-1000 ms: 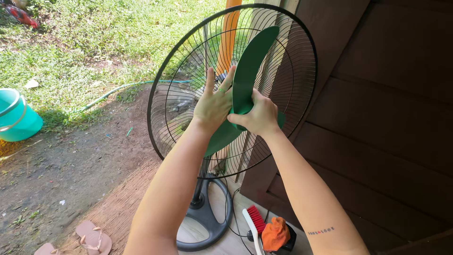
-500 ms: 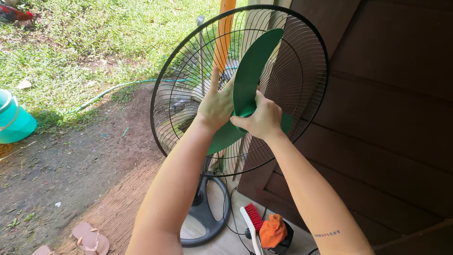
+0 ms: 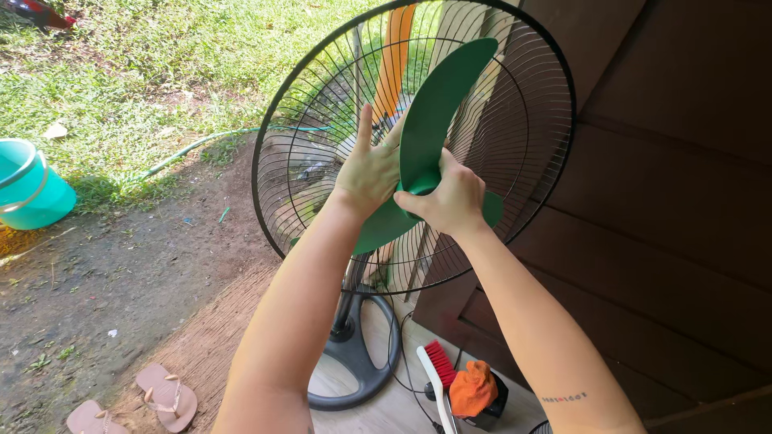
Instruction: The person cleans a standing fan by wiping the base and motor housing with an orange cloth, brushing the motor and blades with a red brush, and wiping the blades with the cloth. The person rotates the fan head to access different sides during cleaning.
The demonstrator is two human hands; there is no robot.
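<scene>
A standing fan with a black wire rear guard (image 3: 305,104) faces me, its front cover off. Its green three-bladed propeller (image 3: 441,104) sits at the centre of the guard. My left hand (image 3: 368,173) lies flat against the green blades with fingers spread upward. My right hand (image 3: 447,201) is closed around the green hub at the middle of the propeller. The fan's black ring base (image 3: 362,366) stands on the pale floor below my arms.
A dark brown wooden wall (image 3: 667,201) rises close on the right. A red-bristled brush (image 3: 438,374) and an orange cloth (image 3: 473,387) lie by the base. A teal bucket (image 3: 32,189) stands on the left, pink sandals (image 3: 165,395) on the dirt, a hose (image 3: 193,146) across the grass.
The view has come closer to the fan. My left fingers have spread and straightened against the blades, while my right hand keeps its grip on the hub.
</scene>
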